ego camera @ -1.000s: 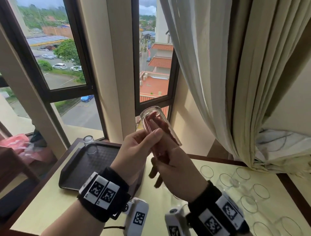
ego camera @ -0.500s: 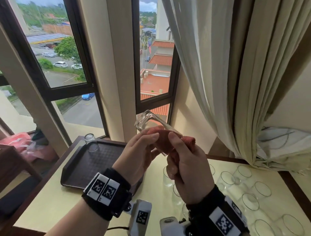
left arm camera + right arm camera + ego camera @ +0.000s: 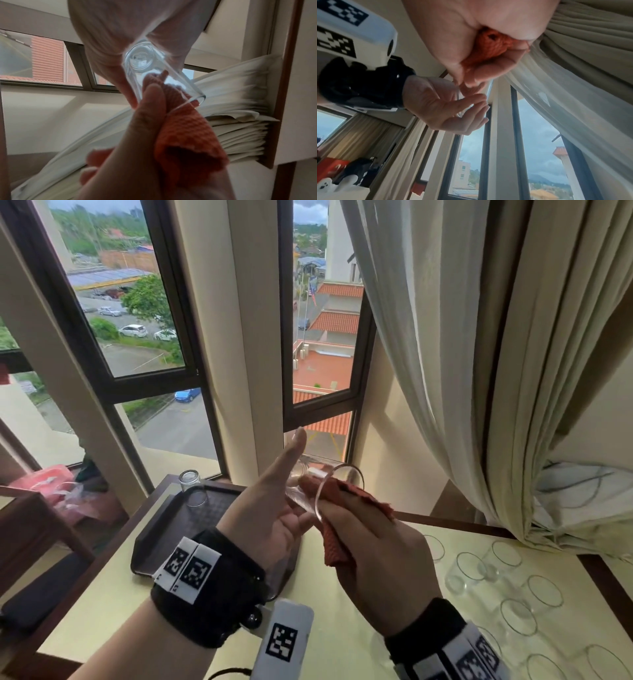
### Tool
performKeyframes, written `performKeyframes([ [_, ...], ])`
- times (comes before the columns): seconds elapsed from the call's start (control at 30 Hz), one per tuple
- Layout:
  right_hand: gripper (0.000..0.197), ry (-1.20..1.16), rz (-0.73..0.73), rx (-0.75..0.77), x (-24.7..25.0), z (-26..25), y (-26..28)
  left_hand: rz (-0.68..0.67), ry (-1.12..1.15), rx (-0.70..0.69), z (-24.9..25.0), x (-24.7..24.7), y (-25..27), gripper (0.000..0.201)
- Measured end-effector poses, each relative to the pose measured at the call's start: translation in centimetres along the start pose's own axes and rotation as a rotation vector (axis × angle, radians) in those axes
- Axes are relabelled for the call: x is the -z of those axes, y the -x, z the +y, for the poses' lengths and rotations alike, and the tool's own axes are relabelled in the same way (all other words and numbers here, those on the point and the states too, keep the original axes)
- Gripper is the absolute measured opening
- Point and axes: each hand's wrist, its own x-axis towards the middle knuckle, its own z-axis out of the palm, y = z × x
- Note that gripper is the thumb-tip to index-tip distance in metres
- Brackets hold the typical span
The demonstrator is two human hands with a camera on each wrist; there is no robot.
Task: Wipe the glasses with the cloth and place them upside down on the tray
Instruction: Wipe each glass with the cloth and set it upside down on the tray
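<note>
My left hand [image 3: 270, 515] pinches the glass [image 3: 145, 65] loosely, so my right hand [image 3: 376, 556], gripping the cloth [image 3: 185, 128], could twist it free.

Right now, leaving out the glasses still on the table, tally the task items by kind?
Glasses: 2 (held glass, upside-down glass)
Cloth: 1
Tray: 1
Total: 4

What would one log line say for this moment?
step: wiping inside | left hand: holds glass base | right hand: holds cloth in glass | tray: one upside-down glass | table: more glasses upright
</note>
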Motion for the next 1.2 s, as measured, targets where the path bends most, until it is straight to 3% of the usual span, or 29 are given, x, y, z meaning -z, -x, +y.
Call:
performKeyframes([
  [0.1,0.051,-0.045,-0.184,-0.077,-0.3,0.0,-0.3,0.067,0.009,-0.058,-0.4,0.1,-0.1,0.079],
  [0.2,0.079,-0.193,-0.339,-0.203,-1.4,-0.7,-0.3,-0.063,0.006,-0.076,-1.1,0.1,-0.1,0.090],
  [0.27,0.088,-0.443,-0.361,-0.312,-1.6,-1.3,-0.6,-0.206,0.026,-0.077,-1.3,0.4,-0.2,0.093],
  [0.33,0.099,-0.855,-0.408,-0.414,-1.2,-1.6,-1.0,-0.312,0.063,-0.112,-1.2,1.0,-0.3,0.083],
  [0.43,0.099,-1.297,-0.494,-0.511,0.3,-1.9,-1.1,-0.378,0.098,-0.189,-1.2,1.6,-0.3,0.088],
  [0.5,0.100,-1.297,-0.497,-0.487,0.5,-1.6,-0.7,-0.337,0.095,-0.248,-0.9,1.5,-0.2,0.091],
  [0.57,0.098,-1.148,-0.490,-0.438,0.6,-0.9,-0.4,-0.282,0.086,-0.311,-0.4,1.6,-0.3,0.084],
  [0.7,0.095,-0.344,-0.409,-0.135,0.2,0.5,-0.3,-0.244,-0.042,-0.376,-0.3,1.7,-0.2,0.079],
  [0.77,0.094,-0.198,-0.353,-0.140,-0.5,0.4,-0.1,-0.277,-0.086,-0.363,-1.1,0.9,0.1,0.088],
  [0.83,0.089,-0.365,-0.294,-0.152,-0.6,-0.3,-0.2,-0.306,-0.082,-0.356,-1.8,0.3,0.5,0.095],
  [0.87,0.095,-0.573,-0.285,-0.202,-0.5,-0.5,-0.4,-0.323,-0.075,-0.355,-1.9,0.1,0.8,0.096],
  [0.93,0.103,-1.124,-0.402,-0.374,0.8,-0.5,-0.4,-0.351,-0.062,-0.350,-1.9,0.0,1.2,0.098],
  [1.0,0.094,-1.572,-0.470,-0.466,1.7,-0.4,0.2,-0.358,-0.045,-0.365,-1.8,0.0,1.6,0.096],
  [1.07,0.086,-1.859,-0.488,-0.564,1.9,-0.6,0.8,-0.324,-0.037,-0.396,-1.3,-0.5,2.0,0.094],
  [1.13,0.086,-1.785,-0.489,-0.576,2.0,-0.6,1.1,-0.272,-0.049,-0.430,-0.7,-1.1,2.5,0.088],
  [1.2,0.087,-1.331,-0.453,-0.441,2.4,-0.3,0.8,-0.244,-0.063,-0.475,-0.2,-1.0,3.0,0.075],
])
